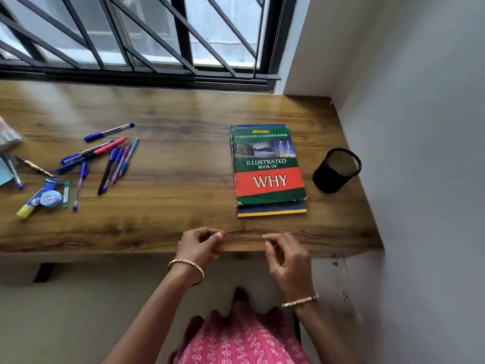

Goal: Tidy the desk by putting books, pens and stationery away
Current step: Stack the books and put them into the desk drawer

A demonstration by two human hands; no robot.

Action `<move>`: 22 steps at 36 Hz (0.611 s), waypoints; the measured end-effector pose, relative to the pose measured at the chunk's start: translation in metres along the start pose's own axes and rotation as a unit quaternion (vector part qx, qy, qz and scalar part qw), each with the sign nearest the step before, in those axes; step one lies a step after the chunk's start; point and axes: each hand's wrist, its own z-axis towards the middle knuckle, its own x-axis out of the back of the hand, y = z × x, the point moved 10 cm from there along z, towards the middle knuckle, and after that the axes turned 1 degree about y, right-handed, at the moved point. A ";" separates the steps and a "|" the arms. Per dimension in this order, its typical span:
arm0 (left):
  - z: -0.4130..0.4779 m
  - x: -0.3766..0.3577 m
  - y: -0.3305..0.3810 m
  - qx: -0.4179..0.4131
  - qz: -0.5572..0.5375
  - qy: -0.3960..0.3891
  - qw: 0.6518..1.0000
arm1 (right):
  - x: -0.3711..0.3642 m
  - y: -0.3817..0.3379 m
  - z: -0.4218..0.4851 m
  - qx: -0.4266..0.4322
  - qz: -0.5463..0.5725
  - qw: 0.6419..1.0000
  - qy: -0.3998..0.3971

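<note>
Your L hand [200,244] & R hand [284,254] at desk [170,158] edge, fingers loosely curled, grasping nothing; pens [105,156] far left; book [267,166] beside mesh cup [336,170].

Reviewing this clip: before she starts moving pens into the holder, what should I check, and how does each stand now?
1. Mesh pen holder upright, mouth open: ok.
2. Holder contents: cannot tell.
3. Pens loose on the desk, within sight: ok.
4. Left hand free: cannot tell, fingers curled at the desk edge.
5. Right hand free: cannot tell.
6. Books stacked beside the holder, not touching it: ok.
</note>
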 end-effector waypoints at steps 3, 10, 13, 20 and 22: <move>-0.017 0.001 -0.030 0.040 -0.031 -0.043 0.998 | -0.017 0.016 -0.040 -0.077 0.027 0.996 -0.031; -0.026 0.015 -0.113 0.148 -0.060 -0.043 0.986 | -0.073 0.104 -0.120 -0.447 0.193 0.873 -0.008; -0.016 0.019 -0.136 0.161 -0.101 -0.014 0.982 | -0.086 0.120 -0.136 -0.508 0.250 0.824 0.024; 0.003 0.011 -0.177 0.242 -0.302 0.033 0.922 | -0.146 0.148 -0.158 -0.634 0.467 0.615 0.046; 0.014 0.005 -0.184 0.248 -0.362 0.034 0.898 | -0.165 0.149 -0.148 -0.642 0.534 0.549 0.037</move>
